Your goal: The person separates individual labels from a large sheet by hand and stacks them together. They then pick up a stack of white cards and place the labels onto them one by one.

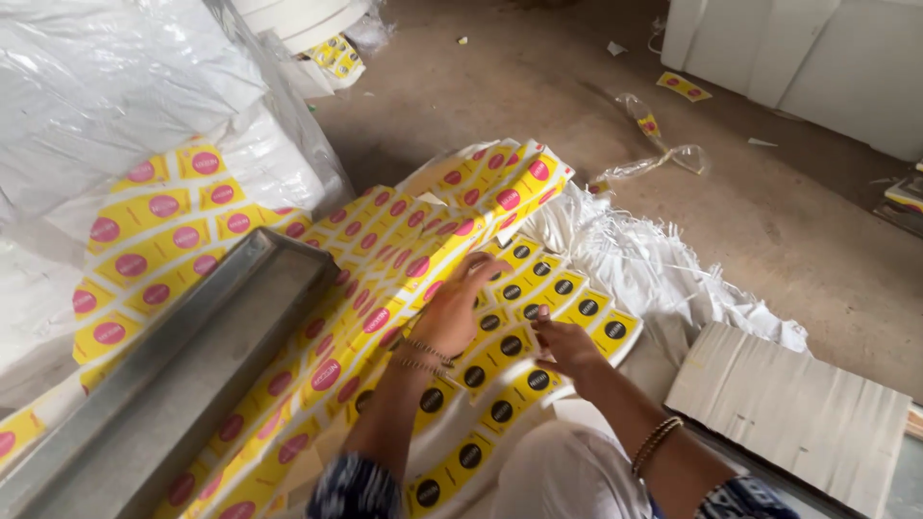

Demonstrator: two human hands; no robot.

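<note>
head view, looking down at two bare hands over a big spread of yellow label sheets. left hand (452,309) lies palm down with fingers spread flat on the sheets, right where the pink-dot sheets (385,279) meet the black-dot sheets (519,327); it presses, grips nothing. beaded bracelet (423,354) on that wrist. right hand (567,344) sits just beside it to the right, fingers curled onto the edge of a black-dot sheet, seems to pinch it, though the exact grip is hard to tell from this angle. another beaded bracelet (657,442) further up the right forearm.

pink-dot sheets fan out in overlapping rows from bottom left up to the middle of the frame, each yellow with round pink marks. black-dot sheets lie under and right of the hands, yellow with round black marks, overlapping too. both stacks rest on a white woven sack (654,269) with frayed edge, spread on the floor.

left side: grey metal tray (183,384), long, tilted, lying across the pink-dot sheets. behind it more pink-dot sheets inside a clear plastic bag (106,96). right of the hands a flat pale board (788,413) on the floor, near the sack. dusty concrete floor (538,96) with scraps, a crumpled clear wrapper (663,159) and one stray yellow label (685,86) well apart from the hands. white panels (817,58) top right. person's patterned sleeves show at bottom edge.
</note>
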